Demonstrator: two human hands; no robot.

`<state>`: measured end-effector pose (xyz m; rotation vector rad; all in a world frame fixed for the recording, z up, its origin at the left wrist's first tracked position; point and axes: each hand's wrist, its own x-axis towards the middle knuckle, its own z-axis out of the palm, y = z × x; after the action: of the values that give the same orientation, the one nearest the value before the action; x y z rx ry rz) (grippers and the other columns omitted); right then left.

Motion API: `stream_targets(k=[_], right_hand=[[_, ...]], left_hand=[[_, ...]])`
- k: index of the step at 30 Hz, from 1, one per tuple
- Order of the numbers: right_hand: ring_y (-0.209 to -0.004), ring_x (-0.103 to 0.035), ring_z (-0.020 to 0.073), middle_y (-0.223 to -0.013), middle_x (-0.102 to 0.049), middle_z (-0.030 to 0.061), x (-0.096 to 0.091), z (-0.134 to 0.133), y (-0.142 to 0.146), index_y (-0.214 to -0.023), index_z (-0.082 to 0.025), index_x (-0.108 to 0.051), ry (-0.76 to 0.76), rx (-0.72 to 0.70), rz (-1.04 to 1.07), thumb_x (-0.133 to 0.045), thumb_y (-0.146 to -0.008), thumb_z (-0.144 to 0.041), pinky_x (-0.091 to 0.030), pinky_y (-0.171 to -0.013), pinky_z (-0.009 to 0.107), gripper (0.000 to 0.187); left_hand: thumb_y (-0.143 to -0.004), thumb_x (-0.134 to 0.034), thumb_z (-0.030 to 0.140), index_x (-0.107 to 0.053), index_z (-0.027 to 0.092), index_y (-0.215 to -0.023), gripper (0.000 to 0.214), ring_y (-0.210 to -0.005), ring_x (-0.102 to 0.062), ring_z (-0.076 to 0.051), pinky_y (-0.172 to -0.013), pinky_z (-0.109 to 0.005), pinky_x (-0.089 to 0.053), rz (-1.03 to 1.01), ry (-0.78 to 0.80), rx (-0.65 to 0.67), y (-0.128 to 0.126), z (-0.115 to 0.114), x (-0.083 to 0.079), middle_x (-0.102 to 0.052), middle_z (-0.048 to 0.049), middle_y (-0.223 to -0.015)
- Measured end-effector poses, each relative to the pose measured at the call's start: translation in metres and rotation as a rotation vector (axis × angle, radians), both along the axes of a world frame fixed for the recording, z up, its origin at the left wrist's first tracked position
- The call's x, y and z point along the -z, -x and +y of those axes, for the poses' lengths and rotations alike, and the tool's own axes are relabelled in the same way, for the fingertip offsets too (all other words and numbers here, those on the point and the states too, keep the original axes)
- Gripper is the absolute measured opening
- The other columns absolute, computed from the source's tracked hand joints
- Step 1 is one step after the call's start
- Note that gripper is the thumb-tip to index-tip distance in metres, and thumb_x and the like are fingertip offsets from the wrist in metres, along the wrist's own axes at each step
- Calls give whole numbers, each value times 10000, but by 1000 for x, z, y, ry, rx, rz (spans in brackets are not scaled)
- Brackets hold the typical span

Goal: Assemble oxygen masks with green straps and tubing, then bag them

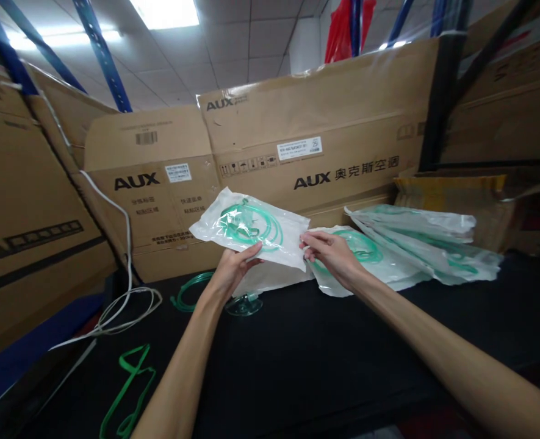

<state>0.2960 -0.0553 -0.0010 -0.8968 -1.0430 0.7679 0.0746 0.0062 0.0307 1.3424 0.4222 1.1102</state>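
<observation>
Raised above the black table, a clear-and-white pouch (251, 228) shows coiled green tubing through its film. My left hand (234, 268) grips its lower edge, thumb on top. At the right end of the pouch, my right hand (329, 250) pinches the corner between thumb and fingers. Behind my right hand lies another pouch with green tubing (365, 247). Below the held pouch, a clear plastic mask-like piece (244, 305) rests on the table, partly hidden by my left hand. Loose green tubing (190, 292) coils just left of my left wrist.
More sealed pouches (439, 238) are stacked at the right, before an open cardboard box (462, 195). Large AUX cartons (315, 122) wall off the back. A green strap (130, 384) and a white cable (127, 299) lie at the left of the black tabletop (297, 366).
</observation>
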Motion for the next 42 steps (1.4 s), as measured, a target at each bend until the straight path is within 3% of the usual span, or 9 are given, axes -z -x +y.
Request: stream_targets(k=[7,12,17,21,26,30,32,36,42], right_hand=[[-752,-660,149,-917,-739,83,6,4,3,-862,-156,-741,39,-63,142,-844,-714,-351,-478,-602,250,265],[-879,-685,177,-964,-744,55,9,6,-1,-821,-204,-701,64,-14,238,-778,-744,-280,-511,-710,268,132],[-771,-647,172,-825,-735,40,10,7,-2,-853,-196,-741,111,-13,225,-793,-700,-217,-484,-654,273,163],[-761,-615,162,-782,-721,34,9,6,1,-740,-176,-745,82,-35,188,-845,-685,-286,-478,-690,279,159],[-967,-670,238,-895,-760,70,1,0,1,-714,-199,-714,-7,-127,254,-758,-742,-303,-520,-915,362,117],[-1150,-643,272,-1075,-754,80,-4,-3,2,-722,-216,-658,-59,-228,329,-647,-732,-228,-514,-1018,431,20],[-1177,-636,262,-1097,-750,71,-3,-3,5,-780,-218,-663,-53,-250,344,-655,-719,-156,-508,-1041,427,87],[-1118,-677,257,-1053,-762,90,1,0,12,-888,-216,-676,21,-312,347,-725,-794,-193,-525,-1005,418,109],[-1044,-680,227,-1172,-740,87,3,-4,20,-945,-217,-701,109,-438,340,-761,-819,-283,-550,-825,348,154]], left_hand=[[-705,-881,356,-701,142,-1151,527,-975,-691,-248,-825,-318,-552,62,-80,11,4,2,-2,-748,-126,-1107],[-694,-887,383,-710,127,-981,423,-720,-634,-150,-634,-227,-500,74,-103,-42,4,9,1,-739,-77,-911],[-683,-891,396,-691,132,-903,397,-594,-534,-94,-580,-213,-461,72,-100,-69,6,12,3,-682,-21,-790],[-680,-892,401,-699,129,-916,409,-605,-537,-90,-565,-201,-448,78,-88,-78,7,13,2,-692,-23,-815],[-681,-895,404,-714,117,-986,457,-702,-630,-131,-593,-207,-477,98,-52,-115,8,16,5,-752,-83,-914],[-677,-892,446,-706,125,-1022,507,-738,-670,-145,-646,-223,-524,85,-22,-127,8,16,6,-770,-110,-985],[-671,-891,466,-705,127,-1009,514,-727,-675,-145,-656,-232,-539,73,-22,-117,7,15,6,-773,-115,-999],[-693,-869,498,-703,136,-1031,523,-766,-699,-181,-656,-258,-553,63,-39,-79,4,15,8,-774,-117,-1007],[-720,-853,485,-709,129,-1025,490,-856,-715,-232,-683,-294,-568,92,-42,-34,2,16,13,-770,-126,-1003]])
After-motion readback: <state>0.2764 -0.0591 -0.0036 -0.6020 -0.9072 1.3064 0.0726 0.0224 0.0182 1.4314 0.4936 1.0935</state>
